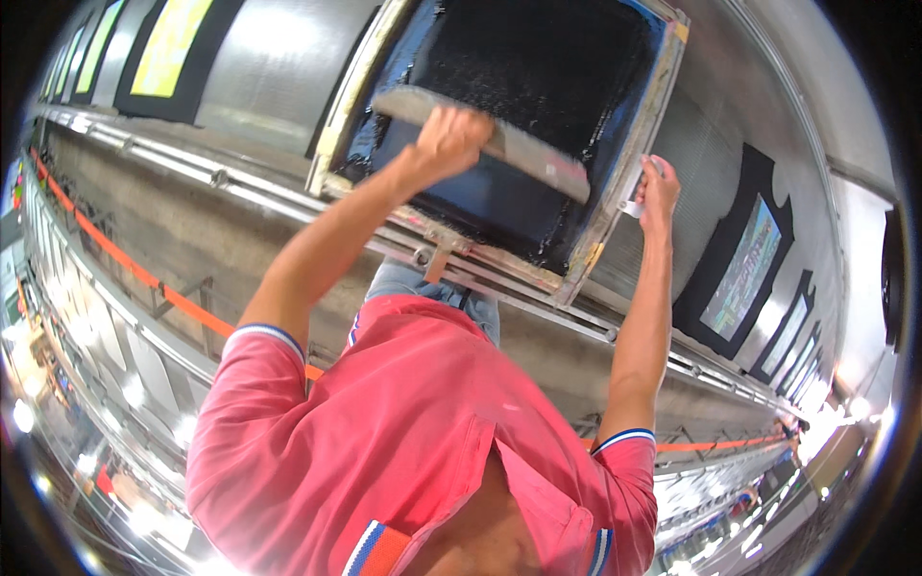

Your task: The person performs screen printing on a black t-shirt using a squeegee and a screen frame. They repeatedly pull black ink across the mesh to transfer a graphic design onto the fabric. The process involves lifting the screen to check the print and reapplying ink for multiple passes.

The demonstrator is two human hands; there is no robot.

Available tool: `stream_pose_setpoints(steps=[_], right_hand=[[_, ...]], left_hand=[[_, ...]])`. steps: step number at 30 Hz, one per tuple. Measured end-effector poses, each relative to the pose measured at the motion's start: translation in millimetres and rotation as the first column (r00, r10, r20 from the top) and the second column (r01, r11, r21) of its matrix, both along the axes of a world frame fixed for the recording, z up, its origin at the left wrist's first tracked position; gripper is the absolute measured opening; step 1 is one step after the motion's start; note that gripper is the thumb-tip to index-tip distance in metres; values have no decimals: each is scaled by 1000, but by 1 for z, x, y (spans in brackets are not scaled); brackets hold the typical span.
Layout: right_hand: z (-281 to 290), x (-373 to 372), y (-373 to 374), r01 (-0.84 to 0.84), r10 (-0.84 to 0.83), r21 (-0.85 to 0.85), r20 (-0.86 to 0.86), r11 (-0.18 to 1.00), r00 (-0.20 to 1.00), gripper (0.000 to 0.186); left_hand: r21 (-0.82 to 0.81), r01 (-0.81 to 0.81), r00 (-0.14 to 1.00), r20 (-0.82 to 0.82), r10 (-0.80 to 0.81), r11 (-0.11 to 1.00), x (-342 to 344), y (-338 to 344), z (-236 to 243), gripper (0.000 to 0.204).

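Observation:
My left hand is closed around the middle of a long squeegee, slightly smeared by motion. The squeegee lies aslant across a screen printing frame with tape-covered, ink-stained sides. Thick black ink coats the mesh beyond the blade, and a thinner dark blue-black area shows on the near side. Outside the frame's right edge, my right hand is closed on a small flat white piece, mostly covered by the fingers; its kind cannot be made out.
Black garment pieces with colourful prints lie along the metal table to the right. Black pieces with yellow prints lie to the left. A metal rail runs along the table's near edge, and an orange strip stretches behind me.

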State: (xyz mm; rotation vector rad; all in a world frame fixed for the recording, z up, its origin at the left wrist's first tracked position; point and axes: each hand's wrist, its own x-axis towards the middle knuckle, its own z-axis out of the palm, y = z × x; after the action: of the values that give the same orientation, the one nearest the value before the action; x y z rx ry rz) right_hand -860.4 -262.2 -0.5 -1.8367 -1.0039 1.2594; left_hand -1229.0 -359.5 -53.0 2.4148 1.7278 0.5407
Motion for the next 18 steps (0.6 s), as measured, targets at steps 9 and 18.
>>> stream_pose_setpoints(steps=[9,18], right_hand=[[1,-15,9,128,-157,231,113,965,981,28],[69,-59,-1,96,-252,466,286,880,924,30]], left_hand=[[11,38,989,141,-40,999,-11,-183,37,42],[74,114,928,348,-133,991,-84,-172,47,41]])
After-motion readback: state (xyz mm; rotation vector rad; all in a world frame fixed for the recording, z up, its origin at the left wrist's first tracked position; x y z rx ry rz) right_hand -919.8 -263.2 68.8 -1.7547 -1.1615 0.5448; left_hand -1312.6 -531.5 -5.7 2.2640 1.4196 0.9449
